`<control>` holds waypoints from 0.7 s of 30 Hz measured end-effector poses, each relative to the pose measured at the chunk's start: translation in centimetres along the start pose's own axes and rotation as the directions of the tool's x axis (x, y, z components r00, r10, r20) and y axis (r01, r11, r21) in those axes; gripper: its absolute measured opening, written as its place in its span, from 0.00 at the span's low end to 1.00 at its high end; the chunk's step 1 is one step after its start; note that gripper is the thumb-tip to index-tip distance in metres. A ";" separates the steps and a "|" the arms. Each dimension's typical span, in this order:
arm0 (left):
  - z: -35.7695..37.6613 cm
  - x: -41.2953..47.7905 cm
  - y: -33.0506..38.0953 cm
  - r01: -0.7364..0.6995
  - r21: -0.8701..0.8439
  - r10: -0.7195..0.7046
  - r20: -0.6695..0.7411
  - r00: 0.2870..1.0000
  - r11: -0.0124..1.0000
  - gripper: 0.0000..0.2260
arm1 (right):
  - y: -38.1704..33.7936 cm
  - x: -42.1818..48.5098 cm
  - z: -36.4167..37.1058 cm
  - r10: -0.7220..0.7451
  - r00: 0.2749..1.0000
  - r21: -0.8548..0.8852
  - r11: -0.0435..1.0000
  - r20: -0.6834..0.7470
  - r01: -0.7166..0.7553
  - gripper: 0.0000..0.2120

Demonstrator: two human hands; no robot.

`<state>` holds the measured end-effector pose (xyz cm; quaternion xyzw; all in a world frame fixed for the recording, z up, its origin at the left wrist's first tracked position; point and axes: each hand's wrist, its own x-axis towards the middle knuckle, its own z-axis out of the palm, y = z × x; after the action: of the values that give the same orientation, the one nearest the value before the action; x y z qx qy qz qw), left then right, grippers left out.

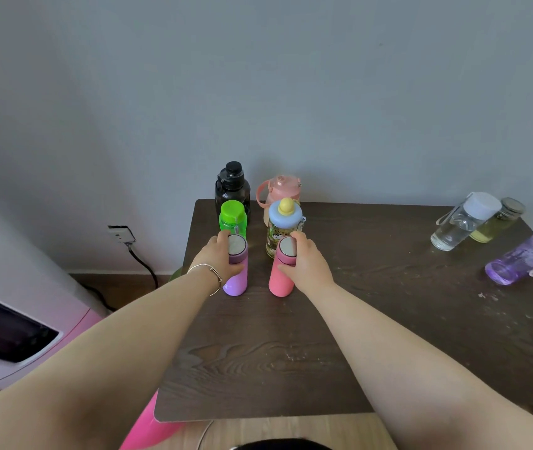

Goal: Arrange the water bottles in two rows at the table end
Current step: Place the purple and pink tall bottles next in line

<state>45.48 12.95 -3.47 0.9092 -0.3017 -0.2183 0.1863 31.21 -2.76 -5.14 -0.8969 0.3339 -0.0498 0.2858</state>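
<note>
Two rows of bottles stand at the left end of the dark wooden table [291, 352]. The left row holds a black bottle [232, 186], a green bottle [233, 219] and a purple flask [236, 274]. The right row holds a pink jug [279, 190], a clear bottle with a blue lid and yellow knob [283, 228] and a pink flask [282, 274]. My left hand [218, 258] grips the purple flask, and my right hand [307, 261] grips the pink flask. Both flasks stand upright on the table.
At the far right a clear bottle with a white cap [463, 222], a yellowish bottle [498, 222] and a purple bottle [524, 258] stand apart. A grey wall [258, 92] lies behind the table. A wall socket with a black cable [122, 235] sits at the left, above a pink appliance [15, 339].
</note>
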 end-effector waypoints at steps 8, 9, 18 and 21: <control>-0.4 -0.6 0.5 -0.094 0.259 0.109 -0.046 0.993 0.961 0.40 | -0.1 0.0 -1.4 -0.012 0.999 -0.172 0.985 0.052 0.021 0.42; -0.4 -0.8 0.9 -0.121 0.317 0.144 -0.051 0.988 0.941 0.40 | 0.2 -0.1 -1.6 -0.023 0.999 -0.220 0.975 0.045 0.032 0.43; 2.0 -2.2 8.2 -0.358 0.568 0.407 0.044 0.912 0.741 0.41 | 5.8 -3.2 -5.8 -0.046 0.999 -0.613 0.790 -0.015 0.027 0.38; 3.9 -2.7 10.8 -0.385 0.618 0.436 0.075 0.897 0.686 0.40 | 8.6 -4.4 -7.7 -0.042 0.999 -0.640 0.768 -0.027 0.016 0.37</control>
<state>36.50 5.76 -0.83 0.8360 -0.5442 -0.0243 -0.0661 20.72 -8.99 -2.96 -0.9445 0.3226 0.0446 -0.0436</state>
